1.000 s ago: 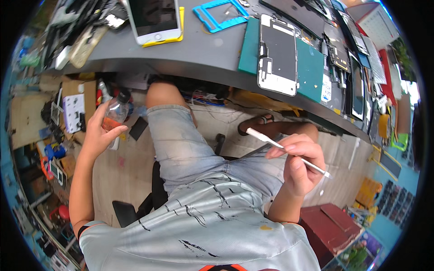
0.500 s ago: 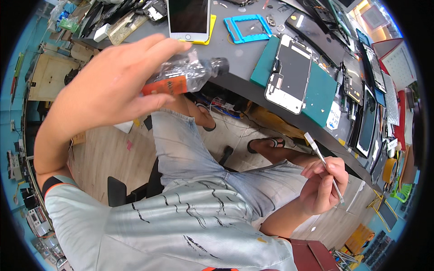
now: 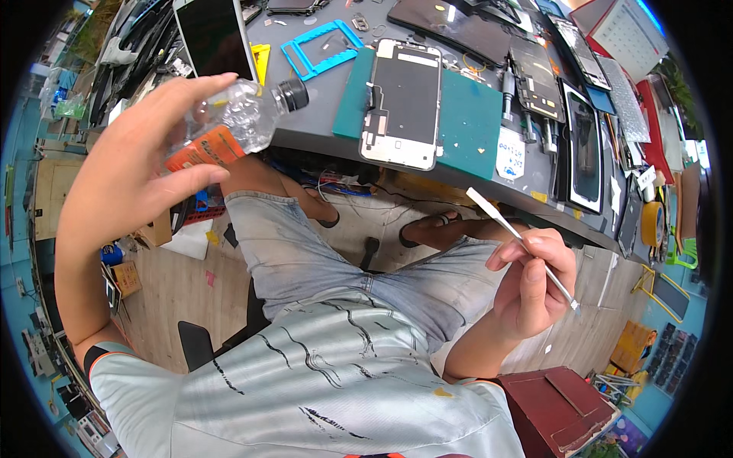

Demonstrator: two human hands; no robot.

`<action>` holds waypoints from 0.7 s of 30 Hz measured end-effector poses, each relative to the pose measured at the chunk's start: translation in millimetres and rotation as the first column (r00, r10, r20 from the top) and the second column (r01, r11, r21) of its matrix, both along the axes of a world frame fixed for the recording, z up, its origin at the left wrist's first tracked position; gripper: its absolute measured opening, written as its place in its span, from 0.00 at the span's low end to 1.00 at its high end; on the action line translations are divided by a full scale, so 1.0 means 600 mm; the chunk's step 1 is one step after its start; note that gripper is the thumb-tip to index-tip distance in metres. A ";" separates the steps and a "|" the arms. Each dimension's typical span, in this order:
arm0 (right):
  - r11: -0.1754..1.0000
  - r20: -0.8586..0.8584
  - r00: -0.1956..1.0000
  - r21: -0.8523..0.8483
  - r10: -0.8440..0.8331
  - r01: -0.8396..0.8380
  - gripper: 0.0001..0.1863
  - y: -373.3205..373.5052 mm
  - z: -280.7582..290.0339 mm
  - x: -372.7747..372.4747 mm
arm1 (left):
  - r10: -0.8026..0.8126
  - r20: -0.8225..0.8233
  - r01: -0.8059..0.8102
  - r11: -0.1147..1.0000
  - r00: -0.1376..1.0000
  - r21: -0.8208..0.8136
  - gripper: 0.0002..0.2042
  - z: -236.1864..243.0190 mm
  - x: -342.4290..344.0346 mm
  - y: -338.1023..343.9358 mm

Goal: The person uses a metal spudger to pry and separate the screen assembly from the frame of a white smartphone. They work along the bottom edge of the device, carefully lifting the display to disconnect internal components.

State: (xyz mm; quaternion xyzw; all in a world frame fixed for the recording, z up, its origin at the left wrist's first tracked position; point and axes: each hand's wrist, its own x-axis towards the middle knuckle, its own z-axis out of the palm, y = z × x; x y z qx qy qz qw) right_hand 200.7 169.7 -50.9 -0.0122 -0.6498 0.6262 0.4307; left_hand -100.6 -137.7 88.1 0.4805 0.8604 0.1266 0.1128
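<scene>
My left hand (image 3: 134,153) is wrapped round a clear plastic bottle (image 3: 256,118) with an orange label and a black cap. The bottle lies tilted nearly flat, its cap toward the right, in front of the desk edge. Held between the fingers of my right hand (image 3: 534,286) is a thin silver metal spudger (image 3: 492,208) with a flat, pale end pointing up and left. Beyond it, a detached phone screen panel (image 3: 405,107), its dark back facing up, rests on a green mat (image 3: 472,114) and reaches past the mat's near edge.
A white-framed phone (image 3: 217,38) stands at the left by a yellow piece (image 3: 261,62). Next to it lies a blue frame (image 3: 309,65). Screwdrivers (image 3: 508,95), an opened phone body (image 3: 537,80) and a black-and-white panel (image 3: 582,145) crowd the right of the desk (image 3: 313,130).
The desk and its things have shifted left in view as my head turned. My left hand and the bottle appear farther left. The spudger stays in my right hand, slightly higher in view.
</scene>
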 end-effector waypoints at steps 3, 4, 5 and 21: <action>0.998 -0.010 0.999 0.040 -0.041 0.041 0.13 0.017 0.001 0.010 | -0.100 -0.079 0.107 0.991 0.992 0.084 0.47 0.026 0.006 0.023; 0.997 -0.023 0.998 0.034 -0.062 0.063 0.13 0.023 0.001 0.013 | -0.179 -0.126 0.191 0.978 0.976 0.086 0.46 0.039 0.008 0.039; 0.997 -0.025 0.996 0.023 -0.080 0.080 0.14 0.030 0.001 0.016 | -0.155 -0.107 0.162 0.984 0.982 0.068 0.46 0.053 0.011 0.058; 0.963 0.172 0.960 -0.119 -0.221 0.243 0.16 0.051 -0.001 0.001 | -0.597 -0.159 0.363 0.654 0.786 -0.664 0.23 0.171 0.104 0.382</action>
